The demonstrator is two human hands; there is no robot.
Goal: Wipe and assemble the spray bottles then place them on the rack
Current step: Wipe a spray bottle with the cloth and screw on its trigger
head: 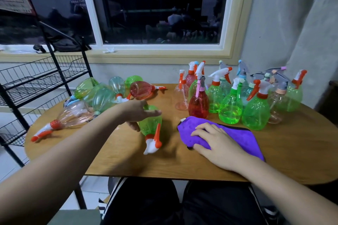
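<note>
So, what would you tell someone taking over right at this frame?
Left hand: open, fingers and thumb spread around the base of the green plastic spray bottle lying on the wooden table; no firm grip yet.
Right hand: open, resting on the purple microfibre cloth.
Lying bottles are grouped far left, upright bottles far right.
Done: unclear which bottles are wiped.
Left: the black wire rack shows no bottles on its visible shelves, so racking remains.

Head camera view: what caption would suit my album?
At a wooden table, left hand over a lying green spray bottle, right hand resting on a purple cloth.
</note>
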